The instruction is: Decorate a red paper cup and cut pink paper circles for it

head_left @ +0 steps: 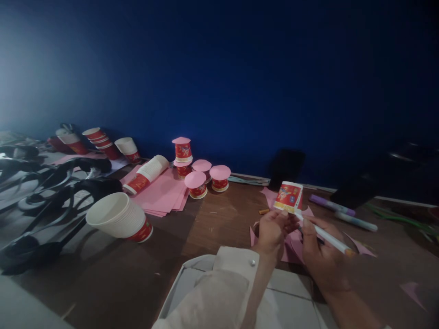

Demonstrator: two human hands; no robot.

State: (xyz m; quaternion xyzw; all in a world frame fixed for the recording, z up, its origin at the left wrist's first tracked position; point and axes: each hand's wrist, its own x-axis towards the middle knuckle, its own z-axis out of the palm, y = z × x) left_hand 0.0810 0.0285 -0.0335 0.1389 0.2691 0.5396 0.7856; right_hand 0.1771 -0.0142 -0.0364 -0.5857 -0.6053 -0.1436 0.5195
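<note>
My left hand (273,230) is closed round the rim of a small red-and-white paper cup (288,197), held upside down above the wooden table (212,224). My right hand (318,251) grips a white marker pen (325,236) whose tip points at the cup's rim. Both hands hover over pink paper scraps (291,244) lying on the table.
Several upturned cups with pink paper lids (202,176) stand at the back by the blue wall. A sleeve of stacked cups (146,174) lies on pink paper sheets (164,194). Another cup stack (118,218) lies at the left. Two markers (343,212) lie at the right. Dark objects (51,192) crowd the left.
</note>
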